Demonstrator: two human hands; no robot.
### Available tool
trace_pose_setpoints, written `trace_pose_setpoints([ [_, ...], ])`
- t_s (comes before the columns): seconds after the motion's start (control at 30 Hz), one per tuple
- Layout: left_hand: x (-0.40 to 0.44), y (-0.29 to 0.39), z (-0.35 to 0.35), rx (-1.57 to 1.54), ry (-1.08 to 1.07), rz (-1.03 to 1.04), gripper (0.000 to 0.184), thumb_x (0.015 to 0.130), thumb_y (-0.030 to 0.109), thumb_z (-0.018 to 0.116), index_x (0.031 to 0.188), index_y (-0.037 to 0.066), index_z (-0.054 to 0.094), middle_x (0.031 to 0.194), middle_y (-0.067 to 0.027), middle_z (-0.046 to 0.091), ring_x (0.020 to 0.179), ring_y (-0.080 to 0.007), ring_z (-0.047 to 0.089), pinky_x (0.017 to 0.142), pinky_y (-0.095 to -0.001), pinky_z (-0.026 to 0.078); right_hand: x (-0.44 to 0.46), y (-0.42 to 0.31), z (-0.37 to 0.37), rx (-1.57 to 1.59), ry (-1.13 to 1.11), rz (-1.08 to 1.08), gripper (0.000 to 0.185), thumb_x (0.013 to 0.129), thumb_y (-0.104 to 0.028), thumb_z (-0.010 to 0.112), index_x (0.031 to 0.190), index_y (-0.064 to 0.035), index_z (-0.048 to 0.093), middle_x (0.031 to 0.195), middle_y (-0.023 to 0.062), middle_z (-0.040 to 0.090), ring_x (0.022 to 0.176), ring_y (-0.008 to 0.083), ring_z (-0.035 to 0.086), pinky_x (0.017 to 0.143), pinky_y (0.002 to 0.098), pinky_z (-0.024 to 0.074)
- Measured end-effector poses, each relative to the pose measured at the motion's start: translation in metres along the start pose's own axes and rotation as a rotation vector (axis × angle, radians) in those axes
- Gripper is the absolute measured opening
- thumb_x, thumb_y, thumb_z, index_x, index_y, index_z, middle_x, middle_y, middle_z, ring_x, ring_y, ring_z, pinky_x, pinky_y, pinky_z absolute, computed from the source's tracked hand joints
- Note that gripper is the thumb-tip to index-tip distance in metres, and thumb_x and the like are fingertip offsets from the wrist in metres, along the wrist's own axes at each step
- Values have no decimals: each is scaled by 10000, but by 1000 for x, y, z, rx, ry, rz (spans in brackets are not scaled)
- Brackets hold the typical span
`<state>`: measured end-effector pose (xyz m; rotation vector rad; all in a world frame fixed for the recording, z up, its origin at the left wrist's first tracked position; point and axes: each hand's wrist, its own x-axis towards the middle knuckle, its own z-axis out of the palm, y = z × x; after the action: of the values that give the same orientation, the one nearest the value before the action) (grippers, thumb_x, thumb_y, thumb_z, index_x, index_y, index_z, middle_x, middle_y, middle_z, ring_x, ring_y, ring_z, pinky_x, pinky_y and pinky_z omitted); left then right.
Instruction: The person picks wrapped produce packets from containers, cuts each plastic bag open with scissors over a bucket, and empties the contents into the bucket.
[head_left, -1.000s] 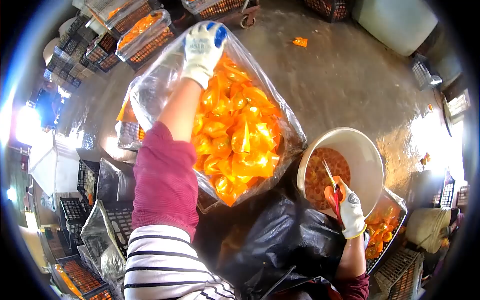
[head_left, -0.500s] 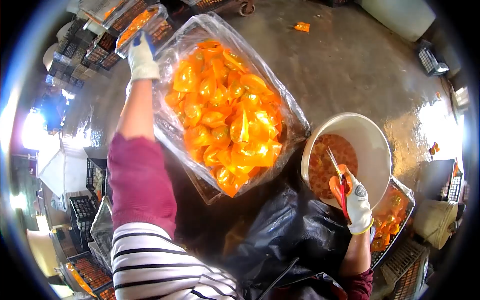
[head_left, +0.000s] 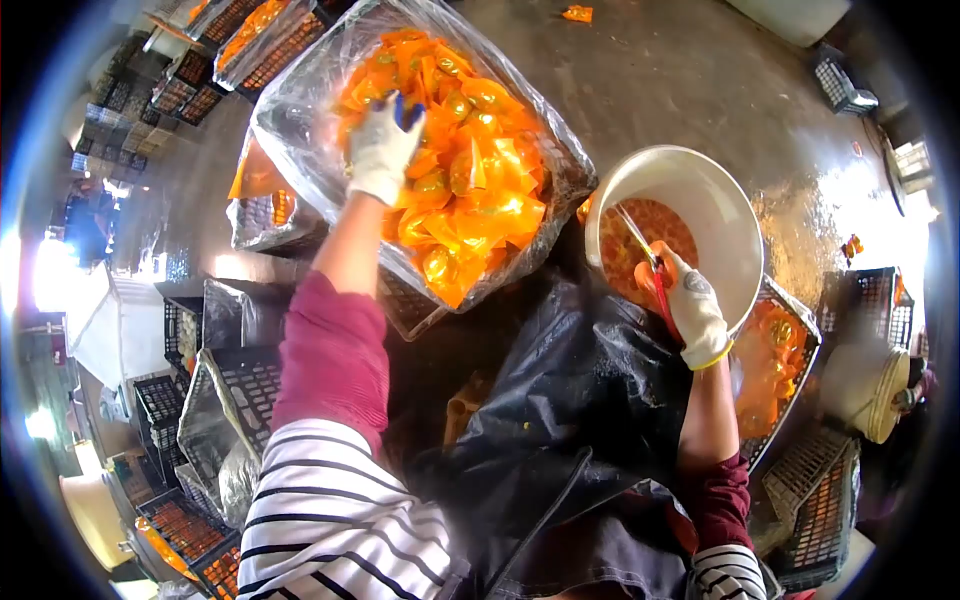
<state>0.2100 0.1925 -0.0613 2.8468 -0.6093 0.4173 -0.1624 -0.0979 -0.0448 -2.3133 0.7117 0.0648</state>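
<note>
My left hand, in a white glove with blue fingertips, is over the left part of a heap of orange plastic packets. Its fingers look spread, touching or just above the packets, and nothing shows in them. The heap fills a crate lined with clear plastic. My right hand, in a white glove with orange fingers, grips scissors by their red handles. The blades point up and left over the white bucket, which contains a reddish-orange mixture.
At the right, beside the bucket, stands a crate of orange packets. A plastic-lined crate and more black crates are stacked on the left. One orange packet lies on the wet floor.
My left hand has come from beyond the crate's far left corner to the packet heap. My right hand still has the scissors over the bucket. The view has shifted.
</note>
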Motion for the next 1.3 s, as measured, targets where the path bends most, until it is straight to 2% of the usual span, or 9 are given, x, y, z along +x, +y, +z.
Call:
trace_pose_setpoints([
  [0.13,-54,48,-4,21,-94,-111,831,815,494,571,1478,163,196,994,-193,651,877,-338,642,840,-461,448,-3,-13,-2,-16,-15,-46,340,876,-319,634,1143,-112,601,886,155,660,822,276,625,732,350,472],
  [0.33,-52,47,-8,-13,-200,-166,804,831,502,543,1478,185,186,1054,-212,628,935,-357,631,822,-462,478,-15,-2,0,-79,93,-156,349,876,-320,631,1155,-116,587,881,169,661,831,321,641,728,370,479],
  [0.43,-46,34,-18,-304,-95,-209,663,832,491,589,1389,182,404,1072,-230,622,982,-380,612,858,-448,484,-3,42,17,282,220,-217,358,861,-290,659,1173,-131,588,884,190,655,826,303,646,729,368,482],
  [0.5,-68,42,-37,-473,393,73,443,844,353,638,1239,161,581,1057,-183,644,966,-327,626,849,-429,490,-7,44,9,702,76,-145,327,878,-168,620,1181,-58,569,967,129,653,869,254,644,758,328,498],
  [0.63,-129,88,-80,-499,82,243,411,816,302,675,1198,165,610,1057,-144,651,961,-301,629,841,-391,489,-20,10,-24,1267,-34,-95,303,903,-48,525,1199,14,534,1099,115,610,939,244,628,806,324,514],
  [0.77,-108,101,-61,-238,286,346,457,842,312,622,1252,125,541,1178,-123,606,1079,-310,563,953,-442,400,-35,-24,-48,1301,-56,-369,315,912,-27,462,1217,35,511,1141,138,589,958,256,625,836,346,520],
  [0.83,-71,106,-56,-273,429,449,509,840,337,628,1295,143,512,1198,-107,597,1082,-317,555,942,-435,410,-31,-22,-49,1239,29,-169,330,935,-59,423,1242,37,495,1144,139,589,989,264,618,868,350,516],
  [1.0,2,124,-28,287,-69,452,675,824,402,630,1401,165,370,1380,-116,450,1318,-294,360,1061,-498,281,-11,32,-15,1047,3,-88,333,960,-116,423,1252,20,505,1077,113,611,913,202,630,827,284,518],
  [1.3,37,140,-10,483,-372,410,341,794,389,675,1021,136,706,989,-81,699,939,-249,667,737,-378,528,3,34,1,1275,35,131,285,975,-196,461,1176,-24,564,922,73,629,820,142,600,675,200,444],
])
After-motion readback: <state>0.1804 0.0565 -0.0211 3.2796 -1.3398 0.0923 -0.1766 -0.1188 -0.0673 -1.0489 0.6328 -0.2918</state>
